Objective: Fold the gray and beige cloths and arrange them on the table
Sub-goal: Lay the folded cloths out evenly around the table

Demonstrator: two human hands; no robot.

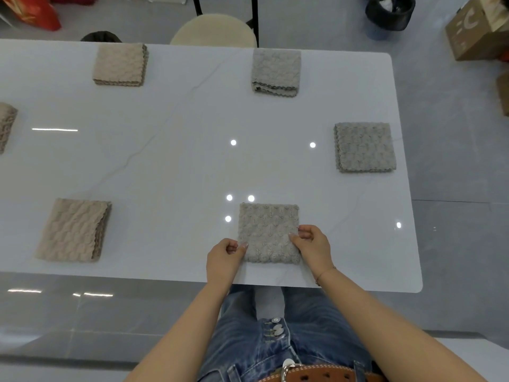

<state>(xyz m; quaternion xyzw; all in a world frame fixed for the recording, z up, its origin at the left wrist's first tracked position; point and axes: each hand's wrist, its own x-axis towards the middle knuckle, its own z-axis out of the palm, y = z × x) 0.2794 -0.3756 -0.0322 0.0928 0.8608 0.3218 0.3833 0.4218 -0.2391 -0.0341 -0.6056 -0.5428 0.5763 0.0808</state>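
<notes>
- Gray cloth, folded square, lies on the table between my hands; left hand and right hand pinch its near corners, fingers curled shut.
- Letting go unevenly could drag a corner beside either pinch; layers might spring open.

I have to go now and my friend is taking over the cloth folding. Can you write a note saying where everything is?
Left hand and right hand each pinch a side of the folded gray cloth lying flat near the table's front edge.
Done: two more folded gray cloths, one far and one at the right edge; folded beige cloths at far left, near left, and one cut off by the left edge of the view.
Left: let go of this cloth. No unfolded cloths are in view.
</notes>
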